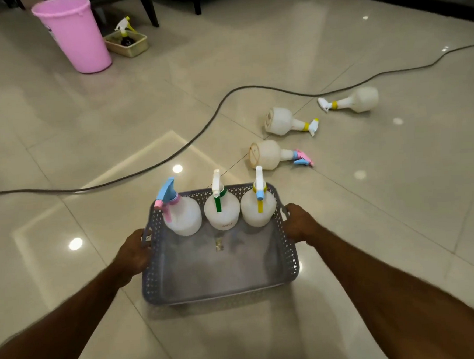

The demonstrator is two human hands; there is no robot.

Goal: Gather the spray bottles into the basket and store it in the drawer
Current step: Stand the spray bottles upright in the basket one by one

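A grey perforated basket (289,257) sits low in the middle of the view. My left hand (134,252) grips its left handle and my right hand (299,224) grips its right handle. Three white spray bottles stand upright along its far side: one with a blue and pink head (183,216), one with a green trigger (222,212), one with a yellow trigger (257,207). Three more bottles lie on the floor beyond: a pink-and-blue-headed one (270,154), a yellow-collared one (282,121), and another yellow-collared one (360,99) farthest right.
A dark cable (199,134) snakes across the glossy tiled floor between the basket and the far wall. A pink bucket (75,33) stands at the back left beside a small beige tray (128,45) holding a further spray bottle (123,28). Dark furniture legs line the back.
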